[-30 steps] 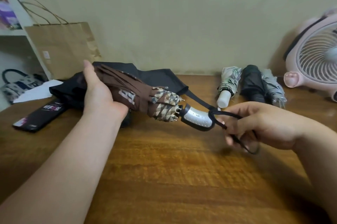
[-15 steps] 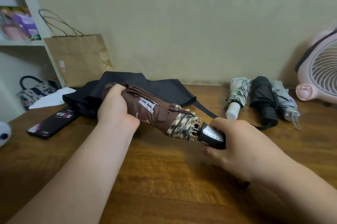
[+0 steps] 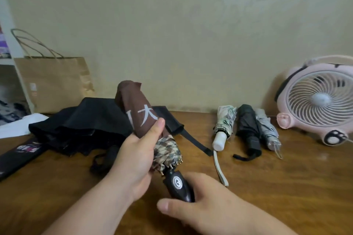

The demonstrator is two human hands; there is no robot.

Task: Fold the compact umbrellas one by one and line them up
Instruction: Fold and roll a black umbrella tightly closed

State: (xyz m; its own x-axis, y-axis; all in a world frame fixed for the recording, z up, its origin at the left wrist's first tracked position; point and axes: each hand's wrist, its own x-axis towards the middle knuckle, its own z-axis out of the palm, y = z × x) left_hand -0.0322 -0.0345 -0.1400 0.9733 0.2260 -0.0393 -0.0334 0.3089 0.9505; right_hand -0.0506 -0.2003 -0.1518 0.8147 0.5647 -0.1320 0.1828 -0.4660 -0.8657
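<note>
Brown umbrella [image 3: 140, 118] sits centre of frame, tilted, tip up toward the wall, handle [image 3: 177, 185] low & nearest the camera, held off the table [image 3: 286, 181]. Left hand [image 3: 133, 158] is wrapped round the canopy just above the plaid hem [image 3: 168, 148], thumb pressing the cloth by the white print. Right hand [image 3: 202, 208] closes round the black handle from below. Both grips are on the same umbrella.

Handling, as a judgement: light, but two-natured, w/ a stiff core (shaft, ribs) under soft, slick fabric. Pleats prob. spring loose unless squeezed, so mid-canopy is the spot for twisting folds tight. The handle is the hard, secure end to counter-turn. Metal rib tips [image 3: 172, 166] poke out at the hem, so keep fingers off, could snag. Closing strap not visible; can't tell if fastened.

Centre-left, behind: loose black umbrella [image 3: 86, 125] lies slack & unfolded on the table, floppy, best gathered from its handle. Right of centre: white-handled umbrella [image 3: 225, 122], folded black umbrella [image 3: 248, 129] & grey umbrella [image 3: 267, 131] lie side by side near the pink fan [image 3: 317, 101]. The brown one prob. joins that row.
</note>
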